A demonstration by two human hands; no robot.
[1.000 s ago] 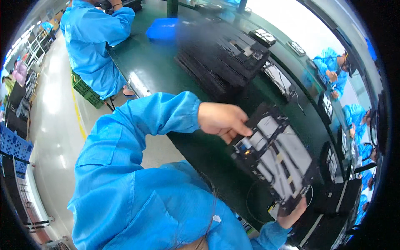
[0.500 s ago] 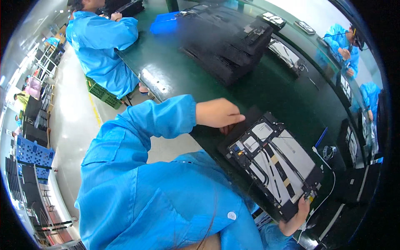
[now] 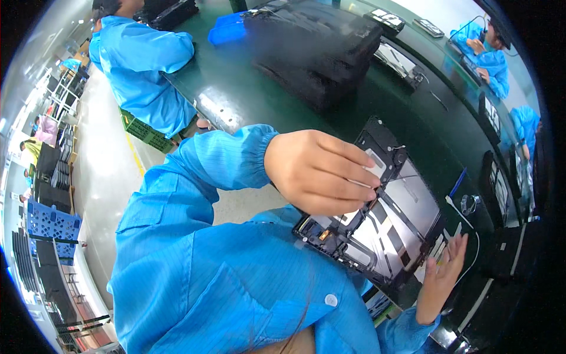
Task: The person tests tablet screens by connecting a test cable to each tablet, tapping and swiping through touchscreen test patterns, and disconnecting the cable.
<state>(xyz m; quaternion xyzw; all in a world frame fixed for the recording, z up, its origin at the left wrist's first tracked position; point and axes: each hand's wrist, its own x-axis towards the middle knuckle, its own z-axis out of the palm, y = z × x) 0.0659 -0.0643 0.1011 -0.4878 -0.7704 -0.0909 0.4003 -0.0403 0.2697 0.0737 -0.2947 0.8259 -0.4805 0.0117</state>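
Observation:
An opened flat electronic device (image 3: 418, 197), like a tablet or thin laptop, lies tilted near the table's front edge. It has a black frame, silvery panels, dark cables and small boards. My left hand (image 3: 321, 171) reaches across its left end, fingers stretched out and lying over a pale label, thumb hidden underneath. Whether the fingertips press on the device or hover just above cannot be told. Beside the device's right end is my right hand (image 3: 439, 277), palm up with fingers spread, holding nothing visible.
A tall stack of black panels (image 3: 318, 65) stands farther back, beside a blue bin (image 3: 227, 29). To the right lie a blue pen (image 3: 457, 182), a white cable (image 3: 471, 259) and a clear coiled item (image 3: 470, 204). Co-workers in blue sit at the far left (image 3: 141, 65) and far right (image 3: 486, 59).
My left hand has moved right, from beside the device to over its left end. My right hand has let go of the near right corner and opened. The device has shifted slightly left.

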